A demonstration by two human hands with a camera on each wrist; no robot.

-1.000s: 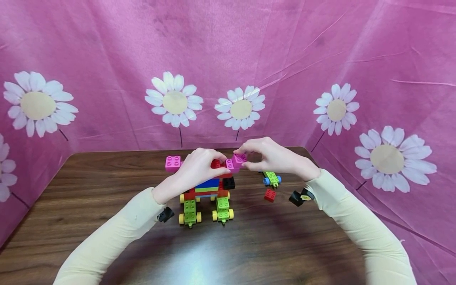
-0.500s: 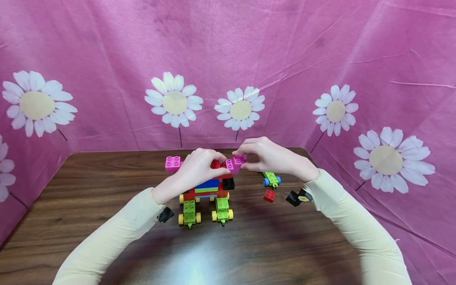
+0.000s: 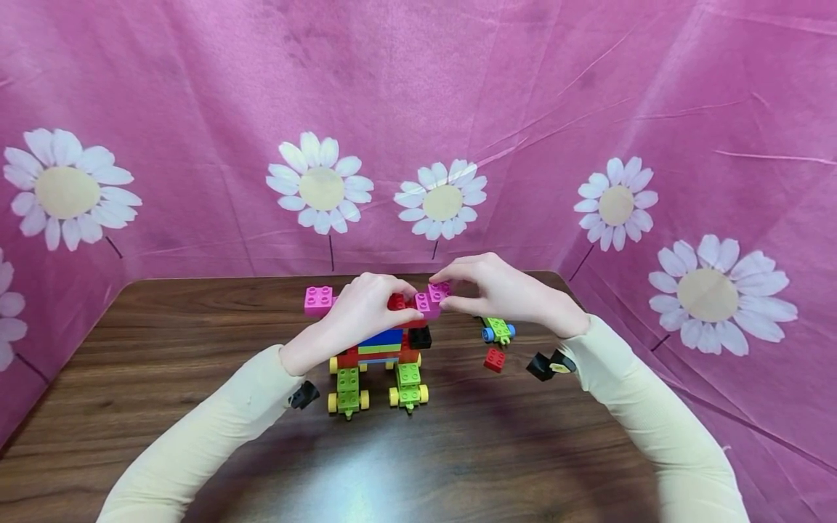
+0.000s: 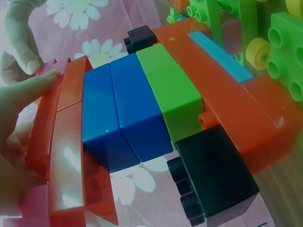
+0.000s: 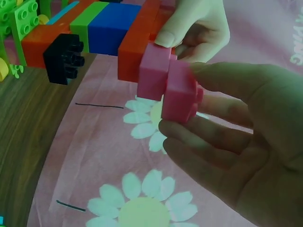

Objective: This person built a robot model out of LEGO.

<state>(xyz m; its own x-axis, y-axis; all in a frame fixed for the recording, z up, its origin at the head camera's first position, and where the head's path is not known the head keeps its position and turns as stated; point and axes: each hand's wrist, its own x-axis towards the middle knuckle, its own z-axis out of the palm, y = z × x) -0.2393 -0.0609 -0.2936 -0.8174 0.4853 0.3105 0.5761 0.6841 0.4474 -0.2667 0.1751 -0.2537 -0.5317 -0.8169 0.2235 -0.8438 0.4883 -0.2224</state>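
On the table stands a toy-brick build with green wheeled bases (image 3: pixel 409 383), red bricks (image 4: pixel 70 137), blue bricks (image 4: pixel 128 104) and black side bricks (image 5: pixel 64 57). My left hand (image 3: pixel 369 305) grips the red top from above, its thumb beside a pink brick (image 5: pixel 154 71) at the right end. My right hand (image 3: pixel 506 290) pinches another pink brick (image 5: pixel 180 92) between thumb and fingers. That brick sits offset on the first one, overhanging to the right, studs facing up in the head view. A third pink brick (image 3: pixel 318 298) juts out at the left end, partly behind my left hand.
Right of the build lie a loose red brick (image 3: pixel 495 359) and a green wheeled base (image 3: pixel 500 330) with blue wheels. Pink flowered cloth (image 3: pixel 523 109) rises behind the wooden table (image 3: pixel 261 450). A black wrist camera (image 3: pixel 551 365) hangs below my right wrist.
The pink brick in my right hand has gone from tilted to lying flat against the pink brick under it. My left hand has stayed in place on the build.
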